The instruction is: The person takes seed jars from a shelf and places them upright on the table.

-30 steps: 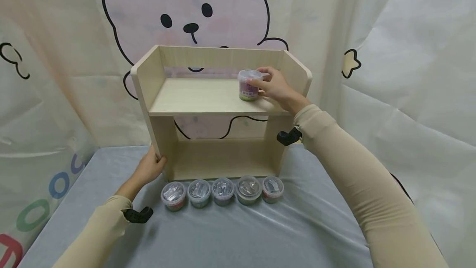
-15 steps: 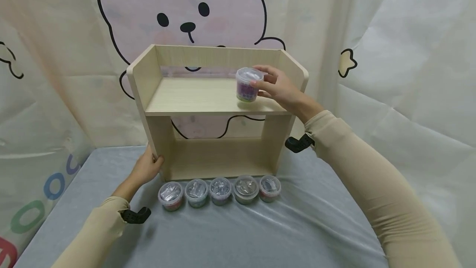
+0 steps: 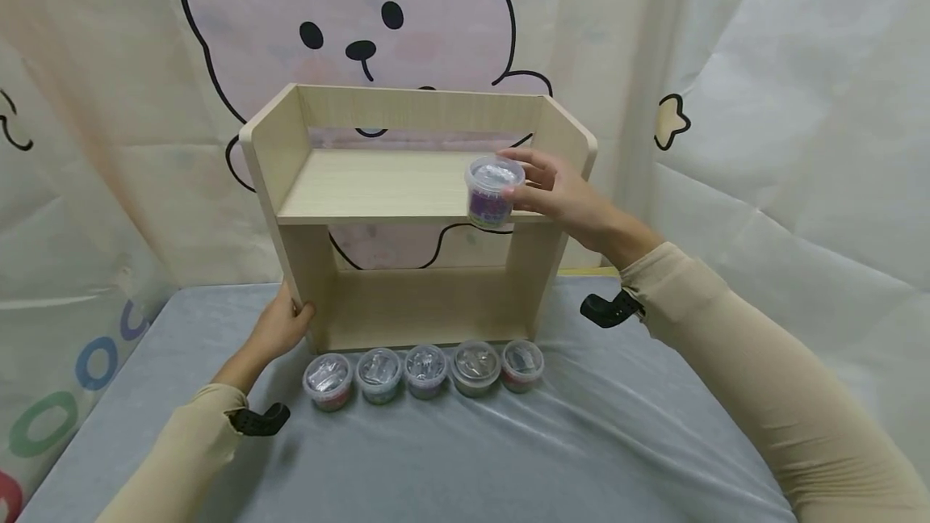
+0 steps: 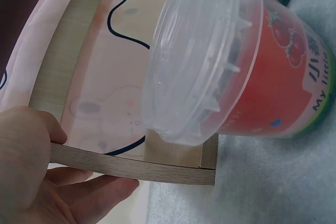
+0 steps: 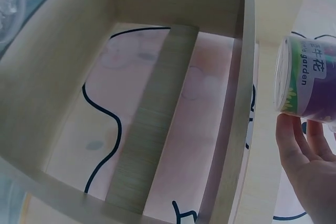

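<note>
My right hand (image 3: 563,196) holds the purple-labelled tub (image 3: 493,192) with fingers (image 3: 525,198) and thumb curled round its side wall, just under the clear lid. The tub is in the air, upright, its long axis vertical. It sits at the front edge of the upper board of the wooden shelf unit (image 3: 414,184), toward the right end of that board, and its base hangs slightly below the board's front lip. The tub therefore lies to the left of my palm and on the near side of the shelf, not on it. In the right wrist view the tub (image 5: 308,80) shows outside the end panel of the unit, with my fingers (image 5: 294,142) cupping it from below and behind.

My left hand (image 3: 282,328) grips the lower front edge of the unit's left side panel, thumb on the front face, fingers wrapped behind. The left wrist view confirms this: the panel edge (image 4: 131,165) is pinched between thumb and fingers.

Five more lidded tubs (image 3: 425,367) stand in a row on the grey worktop (image 3: 465,458), just in front of the unit's lower bay. The leftmost tub (image 3: 328,378), red-labelled in the left wrist view, is the one nearest my left hand. The rightmost tub (image 3: 521,362) stands almost directly below the held tub, well apart from it.

The right hand is the only hand in contact with a tub; the left hand is nearer the row on the worktop.
</note>
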`<state>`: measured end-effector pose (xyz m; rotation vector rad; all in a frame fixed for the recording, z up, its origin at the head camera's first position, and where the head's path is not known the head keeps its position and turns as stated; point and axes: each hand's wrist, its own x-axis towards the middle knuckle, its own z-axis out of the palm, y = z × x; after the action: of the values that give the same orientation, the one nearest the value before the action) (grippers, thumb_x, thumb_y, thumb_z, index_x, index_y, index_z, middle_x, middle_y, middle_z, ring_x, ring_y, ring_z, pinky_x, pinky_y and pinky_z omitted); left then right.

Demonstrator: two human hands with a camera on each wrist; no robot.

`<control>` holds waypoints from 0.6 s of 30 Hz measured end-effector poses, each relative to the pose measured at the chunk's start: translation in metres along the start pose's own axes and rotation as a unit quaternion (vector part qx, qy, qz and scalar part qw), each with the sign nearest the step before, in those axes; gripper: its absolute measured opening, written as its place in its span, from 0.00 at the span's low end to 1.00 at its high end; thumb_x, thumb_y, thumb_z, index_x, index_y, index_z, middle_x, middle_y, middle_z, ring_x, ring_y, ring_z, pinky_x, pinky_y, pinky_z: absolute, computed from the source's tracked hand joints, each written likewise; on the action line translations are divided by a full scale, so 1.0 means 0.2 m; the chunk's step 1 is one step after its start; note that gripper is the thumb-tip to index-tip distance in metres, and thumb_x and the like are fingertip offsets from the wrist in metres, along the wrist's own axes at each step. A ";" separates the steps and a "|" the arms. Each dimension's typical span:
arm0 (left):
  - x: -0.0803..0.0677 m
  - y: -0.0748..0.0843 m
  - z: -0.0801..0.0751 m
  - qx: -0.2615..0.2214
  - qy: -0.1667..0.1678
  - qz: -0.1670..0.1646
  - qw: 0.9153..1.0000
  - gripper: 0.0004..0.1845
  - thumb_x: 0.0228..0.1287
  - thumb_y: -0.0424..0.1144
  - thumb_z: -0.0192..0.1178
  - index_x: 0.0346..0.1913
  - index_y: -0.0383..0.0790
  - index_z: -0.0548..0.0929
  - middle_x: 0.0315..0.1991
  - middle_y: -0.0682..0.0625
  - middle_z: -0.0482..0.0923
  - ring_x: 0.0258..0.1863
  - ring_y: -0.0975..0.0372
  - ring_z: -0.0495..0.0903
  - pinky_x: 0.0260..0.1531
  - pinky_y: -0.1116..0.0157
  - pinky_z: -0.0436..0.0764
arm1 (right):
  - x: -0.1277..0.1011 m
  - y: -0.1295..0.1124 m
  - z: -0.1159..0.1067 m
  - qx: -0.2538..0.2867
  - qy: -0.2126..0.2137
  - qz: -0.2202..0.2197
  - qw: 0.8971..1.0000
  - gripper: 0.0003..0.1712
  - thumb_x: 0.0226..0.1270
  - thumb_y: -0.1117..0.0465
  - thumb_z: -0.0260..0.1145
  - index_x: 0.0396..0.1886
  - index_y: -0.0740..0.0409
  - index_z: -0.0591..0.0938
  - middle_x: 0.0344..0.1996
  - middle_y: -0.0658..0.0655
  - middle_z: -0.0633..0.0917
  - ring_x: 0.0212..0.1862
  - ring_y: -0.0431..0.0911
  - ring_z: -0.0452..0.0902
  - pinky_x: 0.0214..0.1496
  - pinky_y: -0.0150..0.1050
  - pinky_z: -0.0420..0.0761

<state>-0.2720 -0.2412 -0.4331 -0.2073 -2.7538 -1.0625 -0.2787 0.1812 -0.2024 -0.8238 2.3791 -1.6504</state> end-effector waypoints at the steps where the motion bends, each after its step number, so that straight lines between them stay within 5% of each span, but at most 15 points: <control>1: 0.00 0.00 0.00 -0.001 -0.002 -0.001 1.000 0.27 0.72 0.35 0.48 0.70 0.31 0.55 0.60 0.20 0.72 0.56 0.31 0.78 0.50 0.37 0.81 | -0.01 0.01 0.00 -0.001 -0.002 0.001 1.000 0.36 0.70 0.59 0.62 0.77 0.51 0.64 0.64 0.56 0.78 0.62 0.44 0.76 0.67 0.37 0.78; 18: 0.02 -0.02 0.00 -0.002 -0.003 -0.001 1.000 0.28 0.72 0.36 0.47 0.71 0.31 0.54 0.63 0.20 0.70 0.59 0.28 0.75 0.54 0.34 0.79 | -0.24 0.12 -0.04 -0.017 -0.025 0.000 1.000 0.36 0.70 0.66 0.59 0.77 0.58 0.63 0.63 0.49 0.78 0.63 0.40 0.75 0.64 0.29 0.78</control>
<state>-0.2759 -0.2436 -0.4358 -0.2078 -2.7575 -1.0706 -0.2497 0.2170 -0.2303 -0.8613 2.3785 -1.5744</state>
